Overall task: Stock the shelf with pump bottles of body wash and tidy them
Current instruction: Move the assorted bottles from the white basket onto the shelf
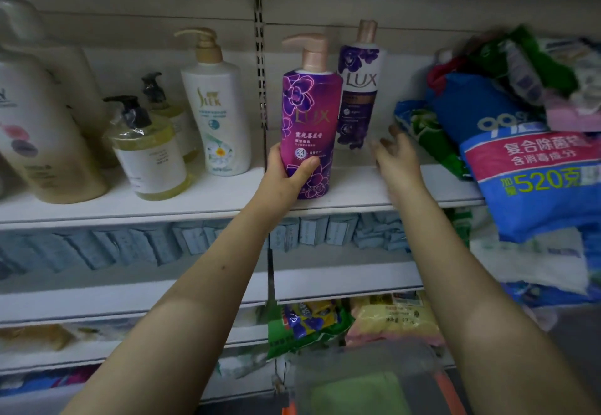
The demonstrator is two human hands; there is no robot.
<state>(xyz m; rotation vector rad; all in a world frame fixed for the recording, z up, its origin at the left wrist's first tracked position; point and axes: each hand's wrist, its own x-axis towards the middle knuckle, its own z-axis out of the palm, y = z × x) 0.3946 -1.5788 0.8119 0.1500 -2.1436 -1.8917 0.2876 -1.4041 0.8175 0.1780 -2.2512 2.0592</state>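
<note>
- Now, your left hand (289, 175) has its fingers and thumb wrapped round the lower body of the magenta Lux pump bottle (309, 122). The bottle is upright at the front edge of the shelf board (357, 187), just right of the slotted upright (260, 66). I cannot tell whether its base is down on the board.
- Slide it straight back so it lines up with the darker Lux bottle (357, 89) standing further in. Face the label towards you and point the spout the same way as its neighbour's.
- Keep your grip low and the bottle vertical. A tall pump bottle will probably tip if you push it from the top.
- Your right hand (395, 157) holds nothing. Its fingers are spread and loose, a little blurred, and it hovers over the shelf near the foot of the rear bottle. Use it to steady that one.
- Mind the blue detergent bag (520, 154) slumping over the shelf's right end, since it could crowd the row.
- The left bay of the white board carries a big cream bottle (42, 141), two yellow bottles with black pumps (149, 154) and a white Sleek bottle (218, 105).
- Below, the next shelf holds pale blue packs (130, 245), and there are coloured bags (309, 323) lower down. The light is dim.
</note>
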